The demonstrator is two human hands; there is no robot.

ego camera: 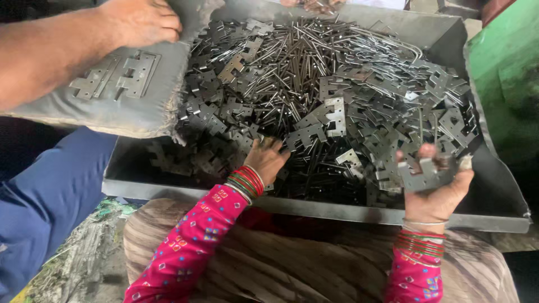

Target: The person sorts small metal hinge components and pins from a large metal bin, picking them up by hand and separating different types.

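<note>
Inside tray | left hand on hinge plates | right hand fingers grip plates

Up at your top left, a co-worker's bare arm reaches in, its hand resting on a grey padded cushion. Two flat hinge plates lie side by side on that cushion. Below it you've got the co-worker's blue trouser leg, and under that a littered patch of floor. Over on your right stands a green machine body, just beside the tray's edge. Across your lap, a brown striped cloth spreads wide.
</note>
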